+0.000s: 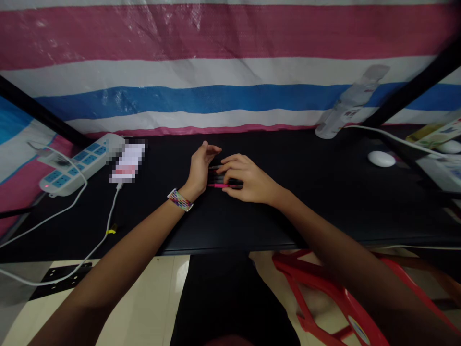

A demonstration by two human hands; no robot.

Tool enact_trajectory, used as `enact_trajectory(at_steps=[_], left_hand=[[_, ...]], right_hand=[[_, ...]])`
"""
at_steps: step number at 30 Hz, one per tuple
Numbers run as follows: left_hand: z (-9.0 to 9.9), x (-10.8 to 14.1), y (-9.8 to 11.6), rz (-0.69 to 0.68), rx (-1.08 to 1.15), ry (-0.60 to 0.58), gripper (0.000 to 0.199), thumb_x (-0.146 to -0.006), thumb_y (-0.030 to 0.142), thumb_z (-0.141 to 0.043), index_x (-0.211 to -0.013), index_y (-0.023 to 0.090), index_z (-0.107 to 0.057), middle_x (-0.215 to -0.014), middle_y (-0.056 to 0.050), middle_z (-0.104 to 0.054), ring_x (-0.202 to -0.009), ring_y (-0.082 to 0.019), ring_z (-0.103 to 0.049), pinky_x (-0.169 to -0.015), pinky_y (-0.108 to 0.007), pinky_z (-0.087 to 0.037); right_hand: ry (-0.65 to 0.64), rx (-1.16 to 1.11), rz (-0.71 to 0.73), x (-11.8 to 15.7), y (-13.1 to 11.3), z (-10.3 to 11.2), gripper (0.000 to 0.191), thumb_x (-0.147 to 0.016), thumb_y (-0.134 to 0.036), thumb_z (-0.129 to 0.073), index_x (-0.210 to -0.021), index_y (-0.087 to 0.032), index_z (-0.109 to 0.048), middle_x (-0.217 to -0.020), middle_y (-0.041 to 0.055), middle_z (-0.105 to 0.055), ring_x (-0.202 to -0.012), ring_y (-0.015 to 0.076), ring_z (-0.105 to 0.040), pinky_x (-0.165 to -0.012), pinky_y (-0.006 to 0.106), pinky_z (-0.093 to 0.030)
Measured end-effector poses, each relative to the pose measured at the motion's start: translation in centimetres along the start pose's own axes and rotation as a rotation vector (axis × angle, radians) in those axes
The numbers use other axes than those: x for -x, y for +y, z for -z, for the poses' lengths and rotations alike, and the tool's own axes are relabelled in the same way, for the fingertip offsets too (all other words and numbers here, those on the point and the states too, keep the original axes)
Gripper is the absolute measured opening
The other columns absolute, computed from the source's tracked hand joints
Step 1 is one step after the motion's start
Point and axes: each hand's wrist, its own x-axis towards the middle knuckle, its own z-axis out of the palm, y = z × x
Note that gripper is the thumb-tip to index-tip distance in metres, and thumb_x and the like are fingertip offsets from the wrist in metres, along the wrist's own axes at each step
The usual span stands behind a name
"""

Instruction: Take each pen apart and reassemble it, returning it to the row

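Several slim pens lie side by side on the black tabletop (288,211), one of them a bright pink pen (217,185). My left hand (201,167) stands on its edge at their left ends, palm turned towards them and fingers stretched out. Over the pens arches my right hand (248,179), its fingers bent along the far side and the thumb by the pink pen on the near side, so that the bunch sits between them. This hand covers the pens' right parts. A colourful woven band (180,200) circles my left wrist.
At left are a white power strip (77,163), a charging phone (127,162) and a white cable (114,206). A clear bottle (351,103) stands at the back right, near a white mouse (382,159). Below the table's front edge is a red plastic stool (324,283).
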Motion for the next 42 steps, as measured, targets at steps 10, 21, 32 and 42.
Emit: enact_trajectory(at_steps=[10,21,32,42], left_hand=[[0.4,-0.1,1.7,-0.146,-0.174,-0.097,0.063,-0.111,0.073,-0.048,-0.089,0.021,-0.076,-0.098,-0.01,-0.081,-0.1,-0.025,-0.078,-0.101,-0.041,-0.06],[0.9,0.3,1.6,-0.396,-0.411,-0.247,0.011,-0.1,0.032,-0.077,-0.102,0.023,-0.082,-0.096,-0.005,-0.082,-0.093,-0.021,-0.075,-0.091,-0.036,-0.057],[1.3,-0.7,1.9,-0.255,-0.31,-0.071,0.007,-0.097,0.025,-0.078,-0.09,0.022,-0.079,-0.086,-0.004,-0.078,-0.086,-0.02,-0.072,-0.089,-0.035,-0.055],[1.7,-1.3,1.3,-0.258,-0.395,-0.108,0.026,-0.102,0.04,-0.077,-0.084,0.022,-0.074,-0.076,-0.001,-0.071,-0.071,-0.018,-0.061,-0.072,-0.032,-0.046]], right_hand=[[0.181,0.089,-0.188,0.2,1.0,1.4,0.012,-0.107,-0.029,-0.067,-0.106,-0.022,-0.076,-0.1,0.0065,-0.079,-0.086,0.0224,-0.071,-0.081,0.035,-0.054],[0.338,0.028,-0.475,0.0,2.9,1.7,0.021,-0.098,-0.043,-0.08,-0.095,-0.022,-0.082,-0.081,0.0029,-0.074,-0.074,0.0198,-0.066,-0.072,0.035,-0.05],[0.555,-0.758,-0.769,-0.2,5.8,2.1,0.023,-0.08,-0.041,-0.091,-0.094,-0.025,-0.082,-0.083,0.0025,-0.075,-0.069,0.0155,-0.065,-0.068,0.033,-0.058],[0.588,-0.805,-0.746,-0.2,6.3,1.9,0.024,-0.076,-0.037,-0.095,-0.09,-0.022,-0.082,-0.082,0.0029,-0.076,-0.071,0.0154,-0.066,-0.071,0.033,-0.061]])
